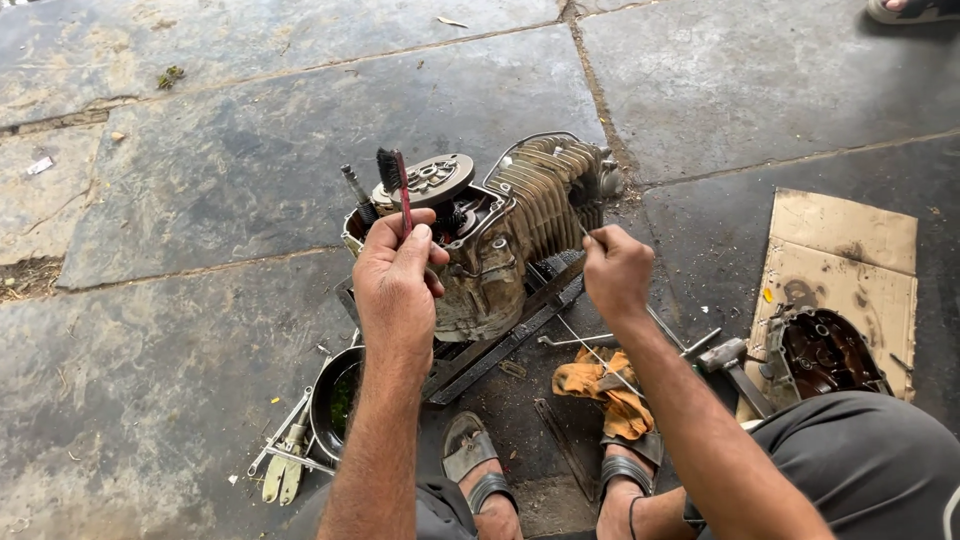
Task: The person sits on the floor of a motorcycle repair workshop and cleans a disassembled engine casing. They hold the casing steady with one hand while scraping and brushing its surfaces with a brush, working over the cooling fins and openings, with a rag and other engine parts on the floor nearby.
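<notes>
Stone floor (250,170); sandal (915,10) cut off

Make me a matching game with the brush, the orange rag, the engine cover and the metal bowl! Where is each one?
Things:
1. brush
2. orange rag
3. engine cover
4. metal bowl

Places:
A. on the cardboard
B. held in the left hand
C. on the floor under the left forearm
D. on the floor below the right hand

Pairs: 1-B, 2-D, 3-A, 4-C

Grimy stone floor (250,190) under engine (500,240), cardboard (850,260), bowl (335,400), rag (600,390).
</notes>
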